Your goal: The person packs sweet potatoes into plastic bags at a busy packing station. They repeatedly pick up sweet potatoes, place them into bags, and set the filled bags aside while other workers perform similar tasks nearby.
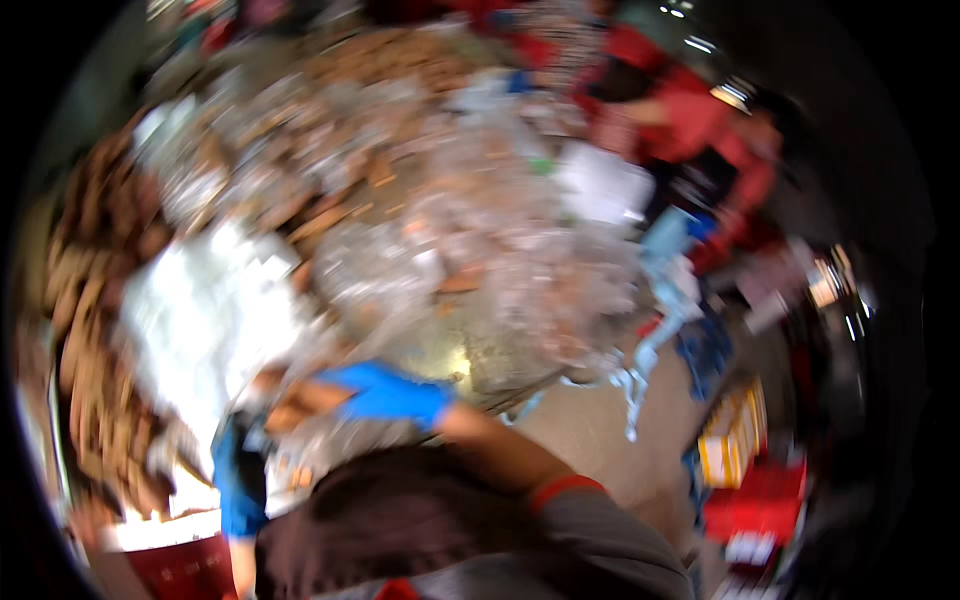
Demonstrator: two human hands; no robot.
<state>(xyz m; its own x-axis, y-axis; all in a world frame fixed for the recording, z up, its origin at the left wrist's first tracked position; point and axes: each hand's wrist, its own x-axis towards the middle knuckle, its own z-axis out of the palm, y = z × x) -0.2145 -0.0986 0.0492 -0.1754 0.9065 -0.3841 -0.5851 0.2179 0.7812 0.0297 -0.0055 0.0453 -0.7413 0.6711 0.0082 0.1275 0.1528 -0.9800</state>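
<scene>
My right hand [379, 391], in a blue covering, reaches left across the front of the table. A brown shape [307, 401] shows at its far end; blur hides whether this is bare fingers or a held piece. Beside it, lower left, my left hand [241, 465] shows blue and black, with its fingers unclear. Both hands are close to a bright white plastic sheet or bag [217, 315]. Clear plastic bags [375, 270] with brownish contents lie beyond the hands.
Brown pieces [90, 322] are stacked along the left. More clear bags [555, 277] cover the table [480, 345]. A person in red [697, 127] is at the far right, near a white sheet [604, 184] and light-blue strips [652, 330]. Yellow [731, 439] and red boxes [754, 506] sit lower right.
</scene>
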